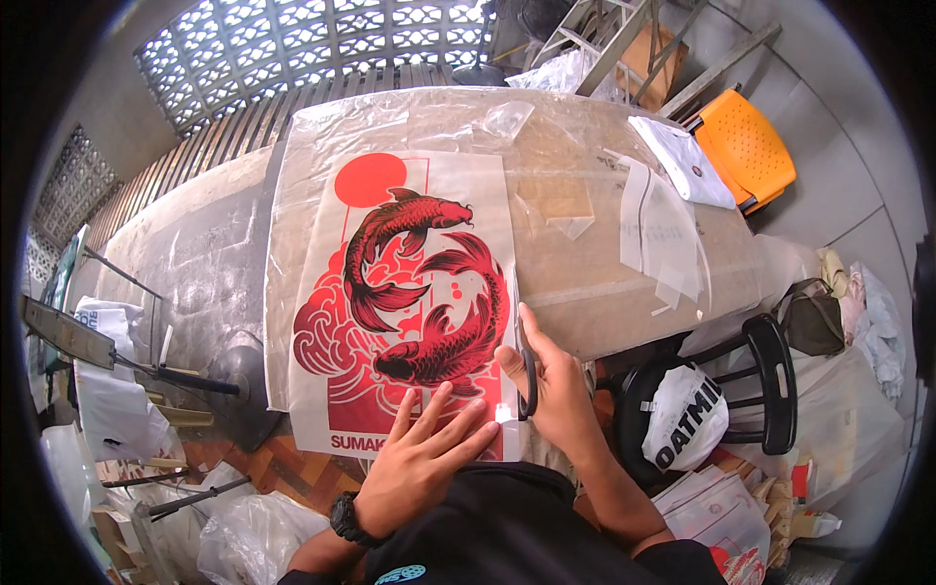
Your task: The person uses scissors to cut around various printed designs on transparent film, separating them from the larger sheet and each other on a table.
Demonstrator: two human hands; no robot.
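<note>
A large film sheet [463,177] printed with two red and black koi, a red disc and waves lies flat on a plastic-covered table [585,317]. My left hand [421,460] rests on its near edge, palm down with fingers spread. At the sheet's right edge, my right hand [558,390] is closed around dark-handled scissors [529,382]. The scissors point away from me along that edge. Their blades are partly hidden by my fingers, so I cannot tell how far apart they are. A black watch [349,517] is on my left wrist.
Clear film scraps [663,244] and a folded white shirt [682,161] lie on the table's right side. Beyond is an orange chair [746,146]. Close on my right stands a black chair [772,380] bearing a white printed cloth or bag [687,419]. Crumpled plastic [258,536] sits lower left.
</note>
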